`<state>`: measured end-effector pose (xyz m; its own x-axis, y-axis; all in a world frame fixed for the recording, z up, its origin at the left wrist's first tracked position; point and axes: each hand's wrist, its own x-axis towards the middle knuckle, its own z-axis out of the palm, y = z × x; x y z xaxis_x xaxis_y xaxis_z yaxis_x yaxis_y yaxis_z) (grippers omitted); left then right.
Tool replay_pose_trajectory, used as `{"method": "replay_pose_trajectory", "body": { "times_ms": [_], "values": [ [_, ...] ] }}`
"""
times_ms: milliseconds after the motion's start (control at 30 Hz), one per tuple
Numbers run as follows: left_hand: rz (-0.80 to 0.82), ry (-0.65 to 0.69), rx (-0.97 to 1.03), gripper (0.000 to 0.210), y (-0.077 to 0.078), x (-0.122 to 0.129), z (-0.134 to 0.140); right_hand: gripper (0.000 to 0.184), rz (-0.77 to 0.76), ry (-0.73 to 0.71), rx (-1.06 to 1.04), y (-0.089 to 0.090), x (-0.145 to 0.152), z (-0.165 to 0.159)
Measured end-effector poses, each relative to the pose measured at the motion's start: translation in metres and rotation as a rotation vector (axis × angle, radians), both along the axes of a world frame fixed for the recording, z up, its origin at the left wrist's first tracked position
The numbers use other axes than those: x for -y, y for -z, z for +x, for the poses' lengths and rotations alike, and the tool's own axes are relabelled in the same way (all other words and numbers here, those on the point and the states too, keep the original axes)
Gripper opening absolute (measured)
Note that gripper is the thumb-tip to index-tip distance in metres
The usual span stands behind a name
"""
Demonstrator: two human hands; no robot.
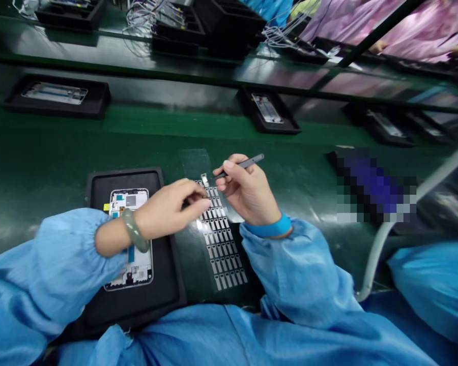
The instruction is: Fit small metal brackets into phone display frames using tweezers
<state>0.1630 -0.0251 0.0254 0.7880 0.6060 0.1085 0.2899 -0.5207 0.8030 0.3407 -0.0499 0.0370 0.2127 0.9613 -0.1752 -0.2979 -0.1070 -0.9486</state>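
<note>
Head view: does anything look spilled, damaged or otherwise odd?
I see no spill or damage around the sheet of small tabs, the tweezers or the phone. One oddity: at right, a patch is blocky, unlike its surroundings, hiding detail.

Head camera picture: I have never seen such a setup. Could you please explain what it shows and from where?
There is no robot here: a camera worn on a person's head looks forward and down. The bare right hand holds a slim dark tool, its tip near the upper end of a sheet of small pale pieces. The bare left hand is at the same sheet's left side; whether it grips anything is unclear. On the green table, a black tray holds a phone-like frame, partly hidden.
</note>
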Motion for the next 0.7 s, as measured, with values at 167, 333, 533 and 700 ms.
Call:
{"method": "replay_pose_trajectory", "body": {
  "times_ms": [167, 333, 533, 700],
  "values": [
    [-0.183, -0.219, 0.082, 0.027, -0.016, -0.001, -0.037, 0.027, 0.073, -0.119, 0.026, -0.005, -0.009, -0.037],
    [-0.314, -0.330, 0.061, 0.024, -0.019, 0.000, -0.063, 0.026, 0.146, -0.256, 0.100, -0.008, -0.019, -0.059],
    [-0.382, -0.339, 0.006, 0.025, -0.019, -0.004, -0.080, 0.027, 0.175, -0.342, 0.139, -0.011, -0.028, -0.070],
    [-0.117, -0.329, -0.154, 0.024, -0.012, -0.019, -0.111, 0.025, 0.137, -0.337, 0.058, -0.005, -0.036, -0.074]
  ]
}}
